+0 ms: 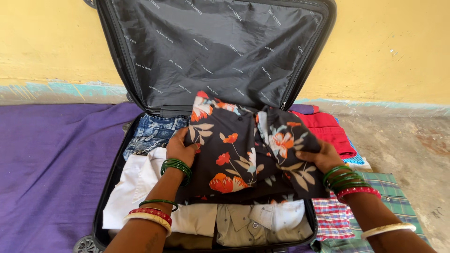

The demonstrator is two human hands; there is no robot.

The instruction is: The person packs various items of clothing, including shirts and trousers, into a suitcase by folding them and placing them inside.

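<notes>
Looking down through the head camera, a folded black floral shirt [248, 154] lies on top of the clothes packed in the open suitcase [105, 187], directly ahead of both hands, its long axis running left to right between them. The left hand [180, 149] grips the shirt's left edge, fingers curled over the cloth; the right hand [318, 157] clasps the right edge, thumb on top. Both sit about equally near, one at each end. Beneath the shirt are one pair of blue jeans [152, 133], one white garment [136, 187] and one grey buttoned shirt [262, 222]. Beside the case on the right lie one red garment [330, 131] and two checked cloths [389, 192]. One purple sheet [51, 164] covers the floor at left.
</notes>
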